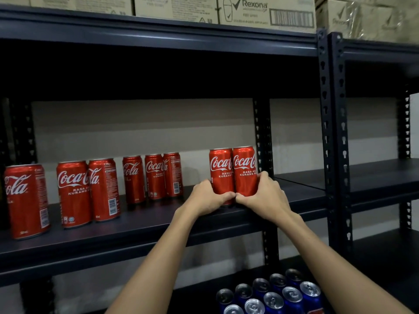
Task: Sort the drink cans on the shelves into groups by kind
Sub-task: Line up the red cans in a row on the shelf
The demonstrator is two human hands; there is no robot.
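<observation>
Two red Coca-Cola cans stand side by side at the right end of the middle shelf [158,225]. My left hand [207,197] grips the left can [221,171] near its base. Around the right can [244,168] my right hand [264,196] is curled, and the two thumbs meet in front. Further left on the same shelf stand several more red Coca-Cola cans: a trio [154,175], a pair [88,191] and a single can [26,200]. A cluster of several blue cans [274,295] with silver tops sits on the shelf below.
Cardboard boxes marked Rexona [265,12] fill the top shelf. A dark perforated upright post [331,132] divides this rack from a neighbouring rack on the right, whose shelf [374,175] is bare. A pale wall shows behind.
</observation>
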